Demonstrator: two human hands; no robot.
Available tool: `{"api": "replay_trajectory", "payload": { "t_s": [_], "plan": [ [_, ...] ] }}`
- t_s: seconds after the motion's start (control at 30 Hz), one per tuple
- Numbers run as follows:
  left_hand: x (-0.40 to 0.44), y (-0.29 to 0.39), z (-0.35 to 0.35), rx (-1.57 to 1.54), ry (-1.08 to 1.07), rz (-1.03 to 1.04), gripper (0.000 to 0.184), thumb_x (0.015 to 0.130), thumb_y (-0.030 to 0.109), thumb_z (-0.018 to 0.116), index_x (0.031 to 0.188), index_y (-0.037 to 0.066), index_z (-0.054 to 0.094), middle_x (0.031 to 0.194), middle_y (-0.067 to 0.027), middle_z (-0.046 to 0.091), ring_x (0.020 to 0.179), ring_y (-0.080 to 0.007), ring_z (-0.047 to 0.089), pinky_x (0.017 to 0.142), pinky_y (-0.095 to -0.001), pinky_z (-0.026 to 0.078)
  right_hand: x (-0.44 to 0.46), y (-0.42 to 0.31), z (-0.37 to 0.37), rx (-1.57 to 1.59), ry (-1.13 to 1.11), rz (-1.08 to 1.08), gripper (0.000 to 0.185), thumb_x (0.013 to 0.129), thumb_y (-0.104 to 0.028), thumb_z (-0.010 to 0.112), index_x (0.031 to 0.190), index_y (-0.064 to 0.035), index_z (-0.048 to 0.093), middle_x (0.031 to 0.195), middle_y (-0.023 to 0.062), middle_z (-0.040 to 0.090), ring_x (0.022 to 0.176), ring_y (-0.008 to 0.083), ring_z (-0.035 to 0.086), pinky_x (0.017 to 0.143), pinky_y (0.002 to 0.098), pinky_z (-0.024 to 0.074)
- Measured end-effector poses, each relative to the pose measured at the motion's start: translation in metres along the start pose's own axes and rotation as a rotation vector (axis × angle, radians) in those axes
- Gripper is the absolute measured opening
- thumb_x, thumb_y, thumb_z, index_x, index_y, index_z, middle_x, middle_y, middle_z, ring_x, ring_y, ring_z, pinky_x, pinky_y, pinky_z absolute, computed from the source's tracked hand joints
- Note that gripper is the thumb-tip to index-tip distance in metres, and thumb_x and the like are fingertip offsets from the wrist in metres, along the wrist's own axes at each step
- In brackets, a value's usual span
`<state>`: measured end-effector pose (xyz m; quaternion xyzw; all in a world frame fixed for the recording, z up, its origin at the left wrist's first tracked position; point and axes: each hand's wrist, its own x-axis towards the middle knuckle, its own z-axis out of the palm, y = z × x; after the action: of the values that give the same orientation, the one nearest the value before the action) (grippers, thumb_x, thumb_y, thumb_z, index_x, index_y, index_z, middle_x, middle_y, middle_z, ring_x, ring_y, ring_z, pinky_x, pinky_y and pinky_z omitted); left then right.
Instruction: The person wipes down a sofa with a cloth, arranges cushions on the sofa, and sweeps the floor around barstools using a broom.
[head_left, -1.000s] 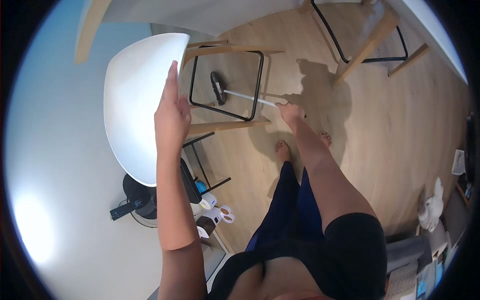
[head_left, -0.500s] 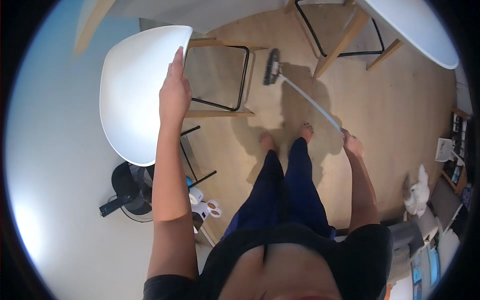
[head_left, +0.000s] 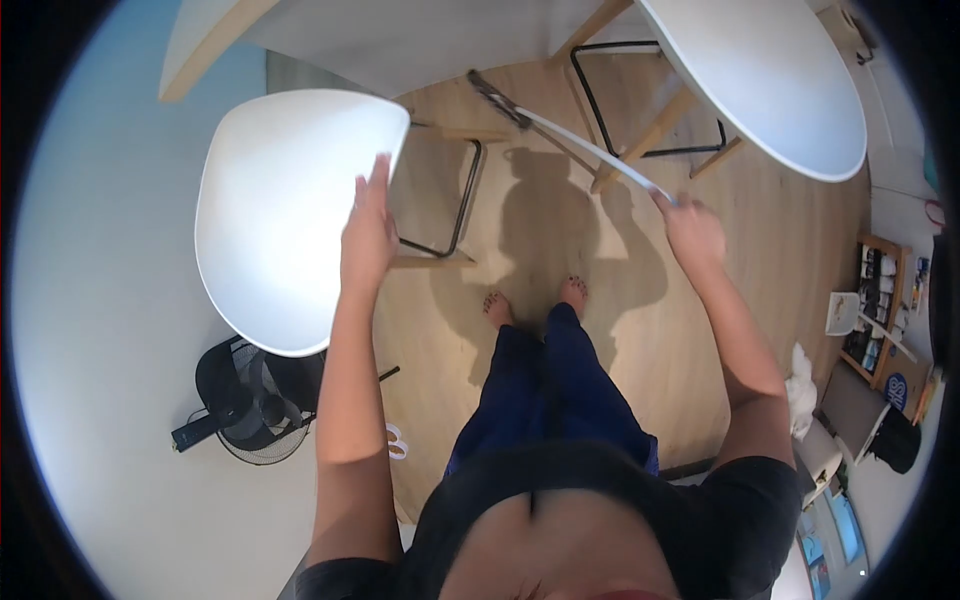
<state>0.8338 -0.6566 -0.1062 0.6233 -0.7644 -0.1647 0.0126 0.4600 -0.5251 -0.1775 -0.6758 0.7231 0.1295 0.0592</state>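
Note:
A white chair [head_left: 270,200] with wooden and black metal legs stands on the left. My left hand [head_left: 370,245] lies along its seat-shell edge, fingers stretched out and touching it. On the right, my right hand [head_left: 694,230] is wrapped round the pale handle of a broom [head_left: 590,147]. The handle slants away to the upper left. At its far end the dark broom head [head_left: 500,100] is tilted near the base of a white surface, slightly blurred. My bare feet are on the wood floor between the hands.
A second white chair [head_left: 770,80] stands at the upper right, its legs close to the broom handle. Beside the left wall is a black mesh fan [head_left: 260,400]. A white furry animal [head_left: 800,390], a dustpan [head_left: 843,313] and a shelf [head_left: 875,300] are at the right.
The broom head has moved farther away and left, turning to a slant. My right hand has moved forward with the handle. The view has shifted; my left hand stays at the chair edge.

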Motion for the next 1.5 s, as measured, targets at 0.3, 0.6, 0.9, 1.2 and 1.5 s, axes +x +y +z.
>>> {"api": "replay_trajectory", "payload": {
  "t_s": [0.3, 0.6, 0.9, 1.2, 1.5],
  "plan": [
    [-0.062, 0.007, 0.0, -0.053, -0.084, 0.046, 0.064, 0.078, -0.011, 0.042, 0.135, 0.018, 0.034, 0.14, -0.0036, 0.035, 0.127, -0.0362, 0.031, 0.093, -0.0422, 0.042, 0.26, -0.112, -0.017, 0.204, -0.172, -0.3, 0.026, 0.085, -0.021, 0.046, 0.099, -0.0076, 0.062, 0.094, 0.0157, 0.063, 0.089, 0.0287, 0.062, 0.077, 0.0418, 0.0477],
    [-0.058, 0.001, 0.003, 0.007, -0.082, 0.062, 0.063, 0.075, -0.01, 0.046, 0.13, 0.019, 0.041, 0.138, -0.0004, 0.038, 0.125, -0.0349, 0.037, 0.08, -0.038, 0.051, 0.354, -0.119, 0.03, 0.47, -0.145, 0.086, 0.028, 0.085, -0.019, 0.042, 0.098, -0.0048, 0.063, 0.103, 0.0152, 0.062, 0.093, 0.0293, 0.06, 0.081, 0.041, 0.0462],
    [-0.057, 0.005, -0.004, -0.005, -0.107, 0.073, 0.061, 0.076, -0.011, 0.046, 0.13, 0.016, 0.041, 0.137, -0.003, 0.039, 0.125, -0.034, 0.036, 0.085, -0.0388, 0.05, 0.191, 0.013, 0.083, 0.417, -0.376, 0.15, 0.029, 0.089, -0.022, 0.043, 0.111, -0.0142, 0.059, 0.102, 0.0181, 0.061, 0.094, 0.0335, 0.059, 0.079, 0.0445, 0.0454],
    [-0.059, 0.007, -0.004, 0.01, -0.101, 0.044, 0.062, 0.077, -0.01, 0.043, 0.132, 0.018, 0.039, 0.138, 0.0, 0.038, 0.125, -0.0328, 0.036, 0.088, -0.038, 0.048, 0.149, -0.072, 0.016, 0.502, -0.371, 0.108, 0.035, 0.088, -0.025, 0.042, 0.121, -0.0238, 0.054, 0.103, 0.0165, 0.062, 0.094, 0.0334, 0.059, 0.079, 0.0416, 0.0453],
    [-0.061, 0.003, -0.003, 0.04, -0.079, 0.096, 0.072, 0.072, -0.014, 0.043, 0.135, 0.018, 0.032, 0.139, -0.0014, 0.036, 0.126, -0.0342, 0.035, 0.086, -0.0393, 0.048, 0.151, -0.043, 0.109, 0.539, -0.366, 0.396, 0.035, 0.089, -0.031, 0.037, 0.118, -0.0225, 0.054, 0.112, 0.0144, 0.059, 0.099, 0.0306, 0.058, 0.085, 0.041, 0.0439]
  ]
}}
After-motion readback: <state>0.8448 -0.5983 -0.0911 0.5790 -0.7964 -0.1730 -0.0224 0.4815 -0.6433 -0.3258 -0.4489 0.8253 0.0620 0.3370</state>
